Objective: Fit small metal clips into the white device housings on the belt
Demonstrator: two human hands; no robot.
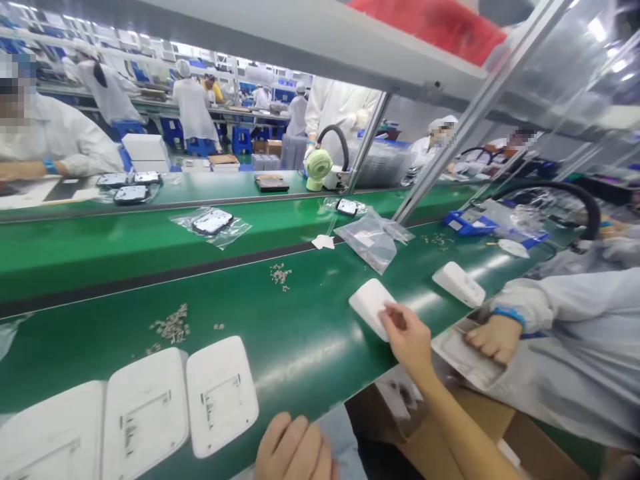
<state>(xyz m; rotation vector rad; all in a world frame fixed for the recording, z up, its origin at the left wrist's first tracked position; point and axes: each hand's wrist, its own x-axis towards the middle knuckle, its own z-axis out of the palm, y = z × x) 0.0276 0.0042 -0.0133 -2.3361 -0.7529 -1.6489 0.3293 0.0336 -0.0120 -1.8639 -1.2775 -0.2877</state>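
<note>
At the right edge of a white plastic housing [369,301], my right hand [409,337] has its thumb and fingers closed together, gripping the rim. The housing rests on the green work surface with its smooth side up. My left hand [296,448] is at the front edge of the bench, its fingers curled in; nothing shows in them, and the palm is hidden. Left of it lie several white housings in a row, the nearest one [223,397] showing slots and a recessed outline. Small metal pieces [173,325] are heaped behind that row, with a second small pile [280,275] farther right.
At right, a co-worker's hand [495,339] reaches into a white tray-like part [467,353], near another white housing [459,283]. A clear plastic bag [373,240] lies behind mine. A bagged part [213,221] sits on the far green strip. Below the bench edge is an open cardboard box [470,417].
</note>
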